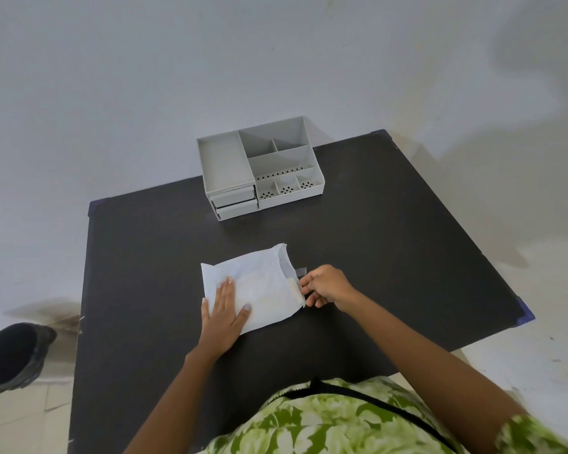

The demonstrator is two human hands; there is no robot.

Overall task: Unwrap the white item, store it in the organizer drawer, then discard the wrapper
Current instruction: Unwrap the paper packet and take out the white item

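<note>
- Two bare hands are on the flat white paper wrapper [256, 286], which lies near the middle of the dark matte square table [391, 231], slightly toward the near edge. The white item cannot be seen apart from its wrapper; it is judged to be inside.
- Left hand [225, 314] lies flat, fingers spread, pressing the wrapper's near-left corner down. It pins; it does not grip.
- Right hand [325, 286] has fingertips drawn together at the wrapper's right edge, by a small grey tape tab [300, 272]. Whether they have actually clamped the tab or flap cannot be told.
- Risk: a sharp pull could tear the thin paper unevenly and leave the contents trapped.
- Risk: if the left palm lifts, the packet may slide toward the right edge.
- Risk: both drawers of the grey plastic compartment organizer [259, 168] at the far edge appear closed; one needs opening first.
- Risk: the black round bin [12, 355] stands on the floor off the left edge, so a tossed wrapper could miss.
</note>
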